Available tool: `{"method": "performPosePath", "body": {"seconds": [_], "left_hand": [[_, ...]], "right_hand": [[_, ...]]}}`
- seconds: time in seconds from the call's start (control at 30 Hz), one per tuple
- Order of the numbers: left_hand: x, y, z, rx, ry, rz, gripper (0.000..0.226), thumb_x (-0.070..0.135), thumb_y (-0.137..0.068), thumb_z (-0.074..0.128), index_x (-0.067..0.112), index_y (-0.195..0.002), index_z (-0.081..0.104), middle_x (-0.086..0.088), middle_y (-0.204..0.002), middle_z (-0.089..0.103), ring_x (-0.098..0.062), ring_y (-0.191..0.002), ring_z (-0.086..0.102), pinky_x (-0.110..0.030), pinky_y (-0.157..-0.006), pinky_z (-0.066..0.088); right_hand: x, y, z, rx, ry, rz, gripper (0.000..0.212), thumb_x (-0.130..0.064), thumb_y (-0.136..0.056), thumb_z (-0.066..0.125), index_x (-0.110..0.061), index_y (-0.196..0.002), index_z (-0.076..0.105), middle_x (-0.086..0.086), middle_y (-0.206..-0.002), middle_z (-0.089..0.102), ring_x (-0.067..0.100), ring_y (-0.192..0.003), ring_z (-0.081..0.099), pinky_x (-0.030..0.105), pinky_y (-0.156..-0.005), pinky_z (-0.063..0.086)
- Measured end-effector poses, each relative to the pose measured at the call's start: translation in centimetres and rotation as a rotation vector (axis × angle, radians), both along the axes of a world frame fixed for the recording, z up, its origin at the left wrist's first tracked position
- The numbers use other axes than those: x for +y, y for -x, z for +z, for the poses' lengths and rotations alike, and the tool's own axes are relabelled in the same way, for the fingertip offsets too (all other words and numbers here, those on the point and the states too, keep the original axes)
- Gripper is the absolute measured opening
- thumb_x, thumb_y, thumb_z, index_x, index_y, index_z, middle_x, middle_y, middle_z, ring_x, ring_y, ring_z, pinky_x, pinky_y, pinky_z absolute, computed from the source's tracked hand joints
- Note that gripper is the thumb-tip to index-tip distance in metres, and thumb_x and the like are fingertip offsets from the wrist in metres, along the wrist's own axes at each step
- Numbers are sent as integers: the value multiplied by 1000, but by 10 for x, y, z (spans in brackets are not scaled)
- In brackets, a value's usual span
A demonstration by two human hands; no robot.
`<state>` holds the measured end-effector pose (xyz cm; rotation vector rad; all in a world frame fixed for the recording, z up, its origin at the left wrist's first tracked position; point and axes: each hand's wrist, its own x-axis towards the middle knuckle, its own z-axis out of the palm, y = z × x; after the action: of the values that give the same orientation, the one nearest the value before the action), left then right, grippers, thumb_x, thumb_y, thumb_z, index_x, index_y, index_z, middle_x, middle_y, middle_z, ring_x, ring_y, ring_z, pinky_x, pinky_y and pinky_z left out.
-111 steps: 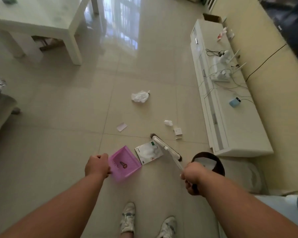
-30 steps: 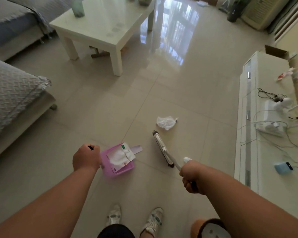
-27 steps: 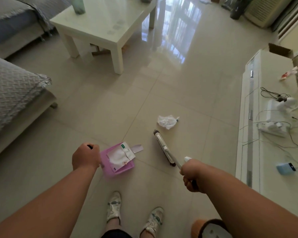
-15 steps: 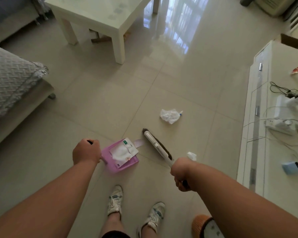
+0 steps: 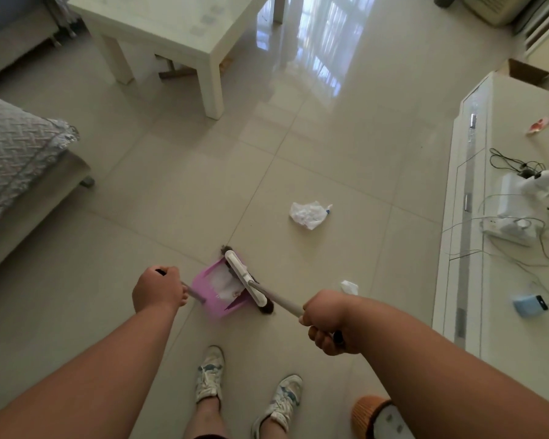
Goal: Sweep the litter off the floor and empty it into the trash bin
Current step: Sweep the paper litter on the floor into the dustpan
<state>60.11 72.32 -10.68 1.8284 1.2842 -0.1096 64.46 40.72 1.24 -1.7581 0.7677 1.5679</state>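
Observation:
My left hand (image 5: 158, 289) grips the handle of a pink dustpan (image 5: 214, 296) resting on the tiled floor. White paper litter (image 5: 224, 282) lies inside the pan. My right hand (image 5: 325, 321) is closed on the handle of a white broom (image 5: 244, 282), whose head lies across the pan's mouth. A crumpled white plastic bag (image 5: 308, 214) lies on the floor further ahead. A small white scrap (image 5: 349, 287) sits just beyond my right wrist. The orange-rimmed trash bin (image 5: 373, 416) shows at the bottom right, partly behind my right arm.
A low white TV cabinet (image 5: 466, 248) with cables and devices runs along the right. A white coffee table (image 5: 171, 33) stands ahead left, a grey sofa (image 5: 13, 160) at the left. My two shoes (image 5: 244, 388) are below the pan.
The broom head has swept left from beside the dustpan to across its mouth, pushing the paper deeper in. The pink slip beside the pan is no longer visible.

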Motion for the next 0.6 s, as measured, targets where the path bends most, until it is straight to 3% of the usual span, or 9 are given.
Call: {"method": "performPosePath", "body": {"seconds": [0.1,0.3,0.6], "left_hand": [[-7,1,3,-12,-13,31,22,21,-92,55,7,-85,69,-14,-54,75,-31,-45,74,-61,-68,71],[-36,-11,14,-60,-28,56,22,23,-86,54,9,-76,68,-9,-44,70,-34,-48,76,-61,-68,70],[-69,-87,48,-137,-17,2,26,24,-87,55,8,-71,67,-9,-42,68,-36,-50,77,-61,-68,70]], "right_hand": [[-18,-2,6,-45,-13,-67,31,-11,-100,48,-8,-130,51,3,-59,40,11,-46,34,17,-41,30],[-68,-9,15,-95,1,-196,40,-12,-97,50,-5,-136,52,3,-60,41,11,-43,35,18,-40,30],[-140,-50,48,-187,32,-310,30,-13,-100,51,-4,-127,61,2,-57,44,10,-40,36,18,-39,32]]}}
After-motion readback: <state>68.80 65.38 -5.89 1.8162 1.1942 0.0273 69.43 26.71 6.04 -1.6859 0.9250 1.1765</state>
